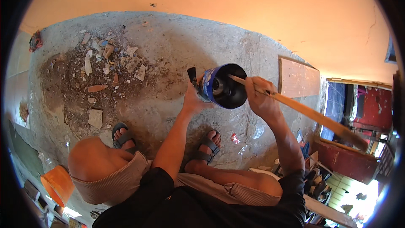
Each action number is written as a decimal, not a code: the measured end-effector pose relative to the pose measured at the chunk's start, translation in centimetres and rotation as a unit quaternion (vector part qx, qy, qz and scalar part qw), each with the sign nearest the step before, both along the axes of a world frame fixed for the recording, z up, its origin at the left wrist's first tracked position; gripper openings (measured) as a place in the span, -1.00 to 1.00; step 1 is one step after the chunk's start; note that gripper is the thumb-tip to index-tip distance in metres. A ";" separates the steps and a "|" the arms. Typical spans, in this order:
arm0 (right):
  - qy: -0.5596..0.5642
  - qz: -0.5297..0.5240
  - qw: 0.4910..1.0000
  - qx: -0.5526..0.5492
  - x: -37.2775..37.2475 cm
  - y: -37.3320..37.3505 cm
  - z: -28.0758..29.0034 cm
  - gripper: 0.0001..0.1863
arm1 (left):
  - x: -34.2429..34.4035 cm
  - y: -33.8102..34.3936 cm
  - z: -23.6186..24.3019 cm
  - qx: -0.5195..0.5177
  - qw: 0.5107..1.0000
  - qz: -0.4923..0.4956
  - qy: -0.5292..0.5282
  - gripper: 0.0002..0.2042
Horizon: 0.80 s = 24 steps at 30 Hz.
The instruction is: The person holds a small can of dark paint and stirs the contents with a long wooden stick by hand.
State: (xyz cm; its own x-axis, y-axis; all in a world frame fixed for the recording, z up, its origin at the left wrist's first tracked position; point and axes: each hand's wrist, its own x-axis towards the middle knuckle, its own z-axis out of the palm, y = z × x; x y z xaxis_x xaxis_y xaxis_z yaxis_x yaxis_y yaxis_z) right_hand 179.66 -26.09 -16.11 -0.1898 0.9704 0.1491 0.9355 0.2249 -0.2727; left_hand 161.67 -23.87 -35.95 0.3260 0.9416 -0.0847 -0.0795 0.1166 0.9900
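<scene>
My left hand (195,100) is wrapped round a blue can (208,82), tilted so that its open mouth faces right. Inside, the can is dark and glossy, with black liquid that looks like paint. A flat brush with black bristles (192,74) sticks out beside the can at my left hand; its handle is mostly hidden. My right hand (261,97) grips a long wooden stick (310,114). The stick's thin end reaches into the can, and its thick end points away to the lower right.
Broken tile and rubble (107,67) lie on the concrete floor (168,29) to the left. An orange wall (236,0) runs along the far side, with a brown board (298,78) against it. An orange bucket (58,185) stands at lower left; clutter fills the right.
</scene>
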 end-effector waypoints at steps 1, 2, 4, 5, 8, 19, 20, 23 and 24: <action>-0.074 -0.005 0.997 -0.022 0.5 -0.7 0.2 -0.85 | 0.0 0.0 -0.1 0.004 1.000 -0.006 0.002 0.08; -0.150 -0.015 0.988 -0.045 1.0 -1.8 0.6 -0.84 | 0.2 -0.1 0.0 0.007 1.000 -0.016 0.000 0.06; -0.199 0.049 0.979 -0.022 1.6 -2.3 0.3 -0.87 | 0.3 0.1 0.0 0.003 1.000 -0.011 0.006 0.06; -0.134 0.070 0.988 -0.019 1.0 -2.1 0.2 -0.89 | 0.6 -0.1 -0.1 -0.002 1.000 -0.015 0.009 0.06; -0.043 0.063 0.997 0.002 -0.1 -0.8 0.7 -0.88 | 0.4 0.1 -0.7 0.022 1.000 -0.009 0.014 0.12; 0.068 -0.047 0.996 -0.030 -0.9 0.0 0.4 -0.75 | 1.1 -0.2 -1.5 -0.010 1.000 -0.021 -0.019 0.12; 0.071 -0.045 0.996 -0.029 -0.5 -0.2 0.6 -0.75 | 0.9 -0.1 -1.6 -0.013 1.000 -0.010 -0.020 0.11; -0.023 -0.110 0.994 -0.016 -0.3 -1.4 0.9 -0.73 | 0.8 -0.2 -1.2 0.042 0.999 -0.006 0.011 0.09; -0.027 -0.070 0.997 -0.033 -0.4 -1.6 1.0 -0.75 | 0.6 -0.1 -1.0 0.041 0.999 -0.005 0.013 0.09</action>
State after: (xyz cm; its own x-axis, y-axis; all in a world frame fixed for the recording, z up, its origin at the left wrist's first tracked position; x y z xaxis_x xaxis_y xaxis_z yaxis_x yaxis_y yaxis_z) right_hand 179.21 -27.73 -15.08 -0.0586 0.9953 0.0765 0.9702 0.0748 -0.2305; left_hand 162.31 -24.01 -36.91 0.3339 0.9425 -0.0149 -0.0536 0.0347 0.9980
